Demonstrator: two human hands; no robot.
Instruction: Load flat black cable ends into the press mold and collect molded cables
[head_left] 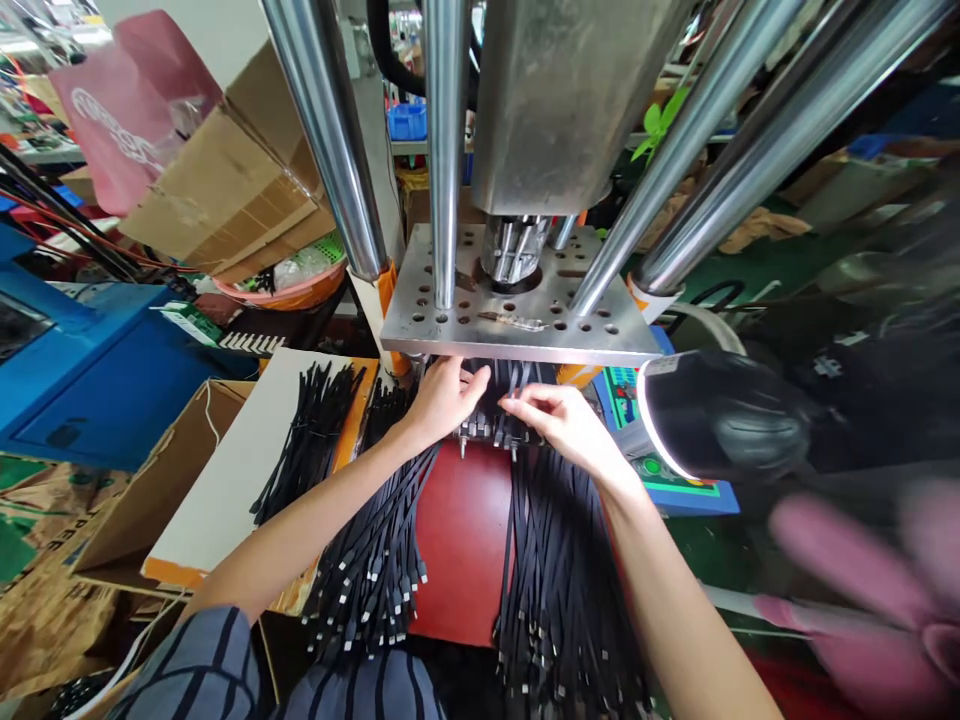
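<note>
Head view, left hand: the left hand [444,397] is reaching in under the edge of the perforated steel plate [525,315], fingers curled down onto the row of cable ends [491,425]; whether they are pinching one cable or only pressing on the row, I cannot tell.

Head view, right hand: the right hand [564,420] is lying just beside the left, thumb and forefinger closing on a cable end at the same row, the other fingers loosely spread.

Head view, cables: black cables are hanging in two bundles, one [375,560] under the left forearm and a thicker one [551,580] under the right forearm, both trailing towards the person over a red surface [461,540].

Head view, press: shiny steel columns [330,140] are rising from the plate, with a grey block [555,90] above its middle.

Head view, spare stock: another black bundle [307,445] is lying on a white board [225,480] to the left, apart from both hands.

Head view, surroundings: a black lamp head [720,415] with a lit rim is sitting to the right; cardboard boxes [225,180] are standing at the back left.

Progress, as a judgement: several ends are already sitting in a row under the plate, so loading seems partly done; the loose cables in both bundles suggest more seating is left.
</note>
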